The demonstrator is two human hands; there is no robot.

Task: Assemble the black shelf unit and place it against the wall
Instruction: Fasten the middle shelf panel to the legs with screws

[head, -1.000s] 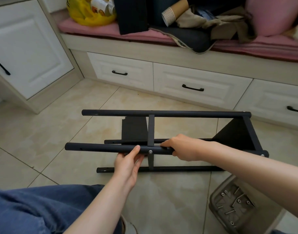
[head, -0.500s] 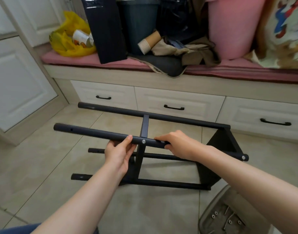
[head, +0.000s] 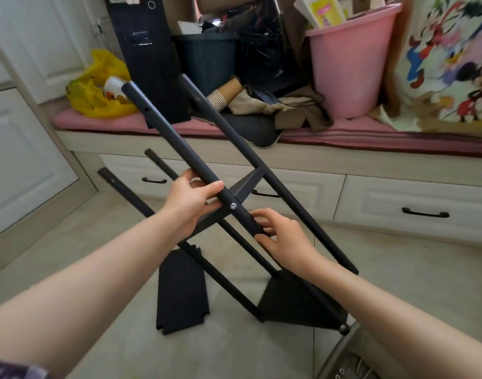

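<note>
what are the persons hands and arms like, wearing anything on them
The left forearm and right forearm are bare, with no sleeves in view. The left hand and right hand wear no gloves; no watch, bracelet or ring shows. Nails look short and unpainted, though blur leaves that unsure.

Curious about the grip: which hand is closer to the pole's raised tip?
Left. The left hand grips the pole above its silver screw, nearer the tip; the right hand holds it below the screw.

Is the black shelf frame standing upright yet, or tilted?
Tilted. The shelf frame slants up to the left; left hand and right hand grip its near pole.
</note>
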